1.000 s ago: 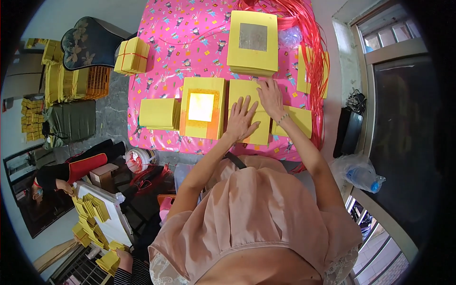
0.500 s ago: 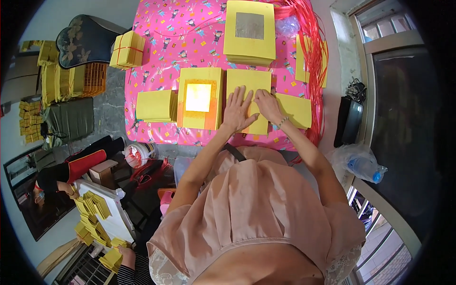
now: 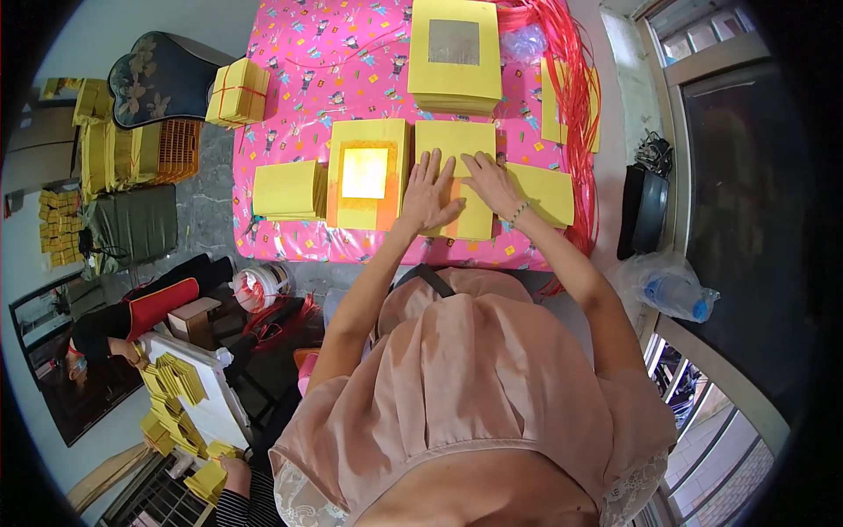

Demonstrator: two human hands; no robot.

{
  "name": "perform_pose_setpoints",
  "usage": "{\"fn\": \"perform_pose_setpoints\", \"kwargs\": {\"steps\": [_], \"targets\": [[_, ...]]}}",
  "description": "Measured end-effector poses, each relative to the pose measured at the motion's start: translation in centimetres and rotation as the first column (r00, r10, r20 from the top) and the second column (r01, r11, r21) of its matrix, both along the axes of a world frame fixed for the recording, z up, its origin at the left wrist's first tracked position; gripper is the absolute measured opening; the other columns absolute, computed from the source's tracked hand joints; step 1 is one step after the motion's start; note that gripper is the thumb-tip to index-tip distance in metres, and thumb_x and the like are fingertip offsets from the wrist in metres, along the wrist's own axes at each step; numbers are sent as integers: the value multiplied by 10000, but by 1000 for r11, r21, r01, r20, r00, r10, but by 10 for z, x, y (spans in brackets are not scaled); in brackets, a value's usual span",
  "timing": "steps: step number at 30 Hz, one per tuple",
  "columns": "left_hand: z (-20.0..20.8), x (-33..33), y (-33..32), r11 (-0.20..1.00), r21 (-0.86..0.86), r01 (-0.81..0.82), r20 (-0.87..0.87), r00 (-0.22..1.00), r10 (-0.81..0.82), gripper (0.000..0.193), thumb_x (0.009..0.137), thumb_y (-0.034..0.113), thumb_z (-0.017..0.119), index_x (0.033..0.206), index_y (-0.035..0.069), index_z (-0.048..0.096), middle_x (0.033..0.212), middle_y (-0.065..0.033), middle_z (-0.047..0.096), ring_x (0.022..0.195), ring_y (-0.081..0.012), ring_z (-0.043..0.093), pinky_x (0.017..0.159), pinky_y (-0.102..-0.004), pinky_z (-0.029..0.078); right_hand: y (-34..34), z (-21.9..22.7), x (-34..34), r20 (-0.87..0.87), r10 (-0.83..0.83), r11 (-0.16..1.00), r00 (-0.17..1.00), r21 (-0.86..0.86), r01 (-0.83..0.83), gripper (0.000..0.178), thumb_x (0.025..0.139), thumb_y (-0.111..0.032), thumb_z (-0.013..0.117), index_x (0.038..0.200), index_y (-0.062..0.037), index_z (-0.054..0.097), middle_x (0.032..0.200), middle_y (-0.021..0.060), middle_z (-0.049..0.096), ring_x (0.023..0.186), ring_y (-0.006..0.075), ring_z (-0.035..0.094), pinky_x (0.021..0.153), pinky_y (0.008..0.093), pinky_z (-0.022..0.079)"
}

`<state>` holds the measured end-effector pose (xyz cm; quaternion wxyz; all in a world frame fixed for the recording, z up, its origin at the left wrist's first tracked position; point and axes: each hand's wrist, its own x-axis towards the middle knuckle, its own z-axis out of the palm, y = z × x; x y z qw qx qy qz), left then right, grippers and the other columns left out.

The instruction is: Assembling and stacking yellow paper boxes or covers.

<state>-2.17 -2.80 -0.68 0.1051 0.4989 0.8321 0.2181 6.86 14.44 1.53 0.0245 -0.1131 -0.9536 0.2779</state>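
My left hand (image 3: 428, 195) lies flat on the yellow paper sheet (image 3: 479, 139) in front of me, fingers stretched and thumb out to the right. On the right part of the same sheet rests my right hand (image 3: 493, 186), its fingers spread and a bracelet at the wrist. An orange area shows on the paper between the two hands. Directly left stands a stack of yellow paper (image 3: 358, 132) whose top bears a bright metallic square (image 3: 363, 173). To the right, another pile of yellow paper (image 3: 544, 195) touches or nearly touches the sheet's side.
A tall yellow paper stack (image 3: 455, 86) with a silver square stands farther back. Red plastic strands (image 3: 575, 114) hang along the table's right side. Folded yellow paper (image 3: 288, 189) and a tied bundle (image 3: 237, 92) sit at left on the pink tablecloth (image 3: 307, 105). Other people work at lower left.
My right hand has gone from bent, gathered fingers to spread ones on the sheet. The left hand has shifted slightly left. Orange now shows on the paper, which was plain yellow there.
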Motion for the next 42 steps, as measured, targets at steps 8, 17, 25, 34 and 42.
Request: {"fn": "perform_pose_setpoints", "kwargs": {"steps": [8, 17, 25, 34, 42], "targets": [[11, -10, 14, 992, 100, -78, -171, 981, 94, 519, 804, 211, 666, 1294, 120, 522, 1368, -211, 436, 1279, -396, 404, 1052, -503, 328, 15, -2, -6, -169, 321, 881, 932, 413, -229, 151, 818, -172, 604, 921, -63, 590, 919, 56, 510, 922, 212, 537, 744, 352, 460], [16, -17, 19, 967, 216, -133, -263, 946, 189, 475, 756, 61, 651, 1221, 152, 612, 1235, -50, 608, 1137, -307, 539, 932, -432, 434, 14, 24, 5, -416, -201, 971, 887, 32, 235, 269, 868, -245, 645, 1041, -43, 599, 989, 99, 561, 1007, 274, 524, 846, 413, 442], [55, -6, 36, 939, 341, -46, -351, 920, 173, 415, 785, 101, 672, 1194, 160, 630, 1195, -48, 633, 1089, -301, 568, 914, -422, 434, 41, 25, 9, 250, -521, 274, 816, -856, 438, 304, 917, -141, 595, 1176, -2, 517, 1099, 104, 622, 978, 161, 603, 745, 318, 512], [52, 65, 54, 891, 421, 168, -222, 972, -79, 403, 731, 121, 701, 1129, 154, 647, 1270, -103, 563, 1149, -336, 522, 944, -461, 431, 69, 35, 115, 222, -553, 302, 803, -845, 441, 398, 925, -67, 548, 1302, -46, 422, 1157, 43, 611, 981, 114, 589, 749, 263, 484], [20, 107, 70, 916, 317, 245, 19, 964, -264, 351, 768, 86, 666, 1117, 126, 662, 1277, -129, 545, 1180, -340, 500, 962, -410, 476, 81, -28, 174, 260, -599, 297, 757, -806, 512, 377, 952, -52, 506, 1310, -50, 389, 1145, 68, 595, 955, 114, 595, 748, 263, 499]]}}
